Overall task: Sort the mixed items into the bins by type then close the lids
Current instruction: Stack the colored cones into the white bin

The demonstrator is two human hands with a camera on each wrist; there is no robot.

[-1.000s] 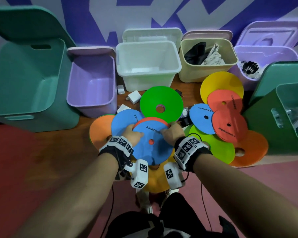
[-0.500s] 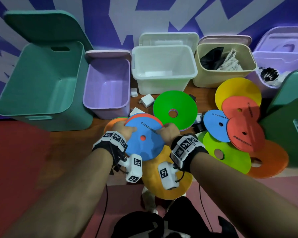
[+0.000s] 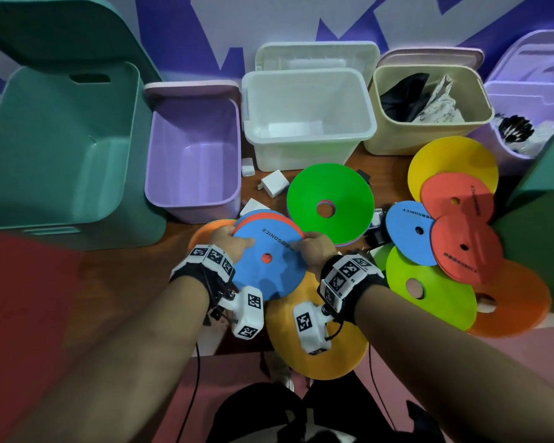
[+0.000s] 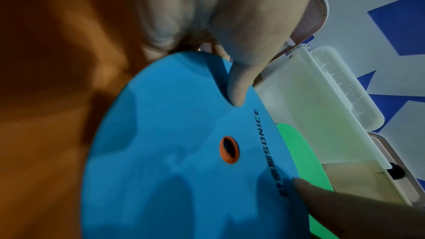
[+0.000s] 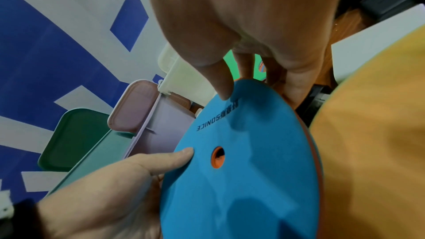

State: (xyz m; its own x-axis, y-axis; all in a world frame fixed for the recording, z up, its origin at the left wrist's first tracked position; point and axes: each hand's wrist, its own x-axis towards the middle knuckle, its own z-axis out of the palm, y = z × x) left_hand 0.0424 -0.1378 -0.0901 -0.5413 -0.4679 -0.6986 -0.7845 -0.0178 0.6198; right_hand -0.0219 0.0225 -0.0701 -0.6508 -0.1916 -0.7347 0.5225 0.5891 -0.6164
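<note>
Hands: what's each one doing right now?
Left hand: grips the blue disc stack by its left edge.
Right hand: grips the same stack's right edge.

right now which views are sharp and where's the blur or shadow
Head view: sharp in the middle, bins bowed at the edges. Left wrist view: left hand soft and close, shadows across the blue disc. Right wrist view: disc lettering readable, right hand blurred.

Stacked blue disc (image 3: 267, 263), red underneath, tilted.
</note>
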